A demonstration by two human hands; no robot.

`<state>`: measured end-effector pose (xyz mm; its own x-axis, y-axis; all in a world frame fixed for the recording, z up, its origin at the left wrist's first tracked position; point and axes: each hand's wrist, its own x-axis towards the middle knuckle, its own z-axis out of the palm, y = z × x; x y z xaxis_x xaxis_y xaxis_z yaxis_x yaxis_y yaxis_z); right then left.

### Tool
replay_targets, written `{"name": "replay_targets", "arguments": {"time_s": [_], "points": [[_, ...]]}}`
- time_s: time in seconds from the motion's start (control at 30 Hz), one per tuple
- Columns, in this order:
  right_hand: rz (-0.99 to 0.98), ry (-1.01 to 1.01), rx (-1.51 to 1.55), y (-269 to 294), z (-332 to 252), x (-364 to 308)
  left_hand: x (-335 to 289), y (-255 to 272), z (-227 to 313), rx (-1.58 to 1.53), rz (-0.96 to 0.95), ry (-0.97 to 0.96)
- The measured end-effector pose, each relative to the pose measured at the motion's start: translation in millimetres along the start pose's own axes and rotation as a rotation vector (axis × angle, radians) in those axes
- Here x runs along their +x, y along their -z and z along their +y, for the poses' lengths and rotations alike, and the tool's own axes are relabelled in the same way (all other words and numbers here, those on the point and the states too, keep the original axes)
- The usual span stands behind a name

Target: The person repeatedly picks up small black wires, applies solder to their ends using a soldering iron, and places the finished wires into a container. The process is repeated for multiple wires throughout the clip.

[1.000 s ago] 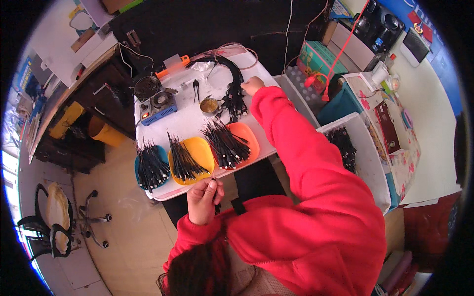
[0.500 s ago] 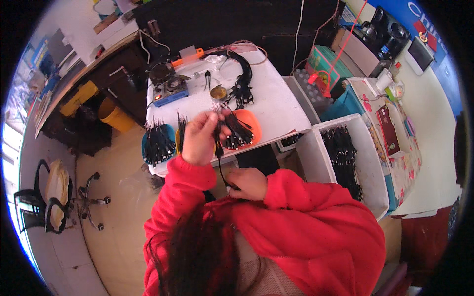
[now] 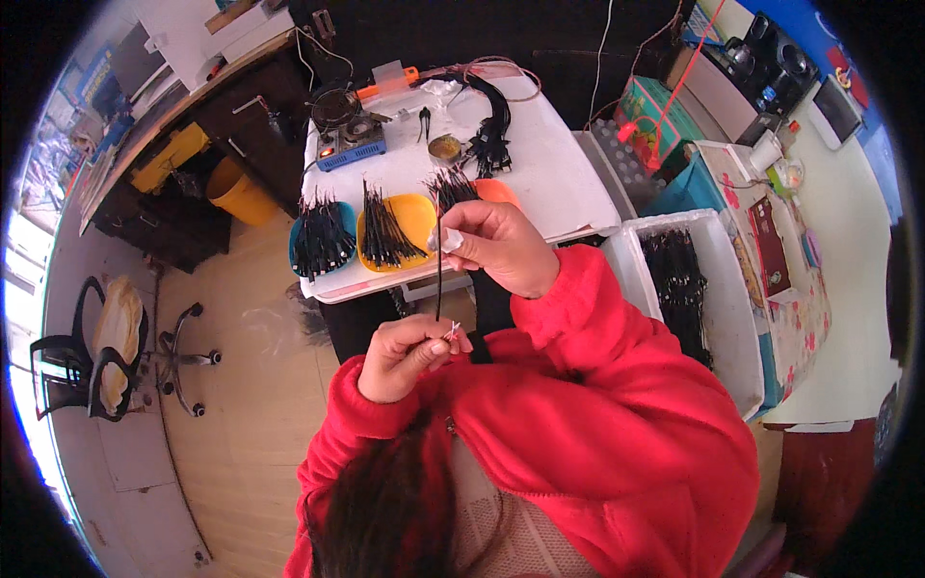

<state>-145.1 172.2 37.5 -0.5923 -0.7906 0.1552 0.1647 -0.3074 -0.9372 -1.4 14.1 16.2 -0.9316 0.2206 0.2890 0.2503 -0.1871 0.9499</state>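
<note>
A short black cable (image 3: 439, 279) stretches upright between my hands in front of the table. My left hand (image 3: 405, 358), lower, is closed on its bottom end, where fine light-coloured wire ends poke out at the fingertips. Higher up, my right hand (image 3: 501, 249) pinches the upper part, with a small white scrap (image 3: 450, 240) between its fingers; what the scrap is, I cannot tell. Beyond the hands, bundles of black cables lie in a teal tray (image 3: 346, 214), a yellow tray (image 3: 416, 220) and an orange tray (image 3: 501, 193), the last partly hidden behind my right hand.
On the white table (image 3: 564, 183) stand a blue device (image 3: 353, 154), a small round tin (image 3: 444, 148) and a thick black cable bundle (image 3: 491, 125). A foam box (image 3: 737, 318) with more cables sits to the right. An office chair (image 3: 188, 358) is at left.
My left hand has come down from over the trays, and my right hand has risen above it. The cable now runs straight between them. The view has shifted slightly.
</note>
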Motion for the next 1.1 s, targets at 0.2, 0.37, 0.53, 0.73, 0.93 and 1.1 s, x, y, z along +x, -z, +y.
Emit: {"name": "replay_targets", "arguments": {"time_s": [0.2, 0.37, 0.53, 0.73, 0.93, 1.1], "points": [[0.073, 0.109, -0.057, -22, -9, -13, -10, 5, -13, -0.117, 0.024, 0.082], [0.118, 0.147, -0.146, -18, -6, -19, -7, 4, -22, -0.209, 0.098, 0.091], [0.141, 0.151, -0.141, -24, 8, -22, 8, -1, -20, -0.293, 0.507, -0.002], [0.109, 0.129, -0.283, -30, 20, -23, 22, -8, -15, -0.144, 0.571, 0.007], [0.192, 0.177, -0.194, -21, 20, -18, 18, -11, -13, -0.088, 0.589, 0.125], [0.152, 0.144, -0.171, -21, 23, -16, 20, -15, -8, -0.080, 0.555, 0.101]]}}
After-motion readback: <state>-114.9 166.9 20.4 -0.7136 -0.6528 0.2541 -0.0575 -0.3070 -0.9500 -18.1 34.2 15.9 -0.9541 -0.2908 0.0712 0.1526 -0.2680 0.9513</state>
